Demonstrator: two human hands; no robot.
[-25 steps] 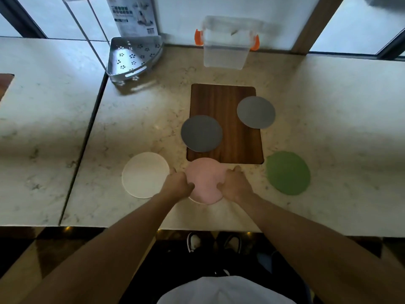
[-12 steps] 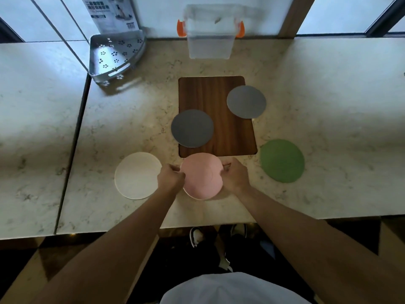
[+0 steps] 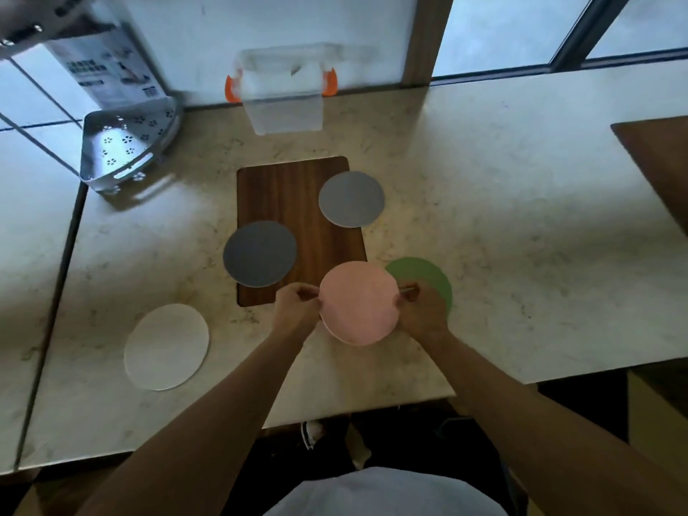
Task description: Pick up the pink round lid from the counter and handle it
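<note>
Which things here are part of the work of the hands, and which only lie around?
In hand: pink disc, held by left hand and right hand.
Lying about: green disc, white disc, two grey discs, wooden board, clear container, metal rack.

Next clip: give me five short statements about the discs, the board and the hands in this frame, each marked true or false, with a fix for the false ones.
1. Both hands hold the pink disc, the left hand at its left edge and the right hand at its right edge. True.
2. The green disc lies wholly on the wooden board. False: it lies on the marble counter, right of the board, partly hidden by the pink disc and the right hand.
3. Two grey discs overlap the board. True: the dark grey disc overhangs its left edge, the light grey disc its right edge.
4. The white disc is stacked on the dark grey one. False: it lies alone on the counter, to the near left.
5. The clear container stands on the board. False: it stands behind it, by the wall.
</note>
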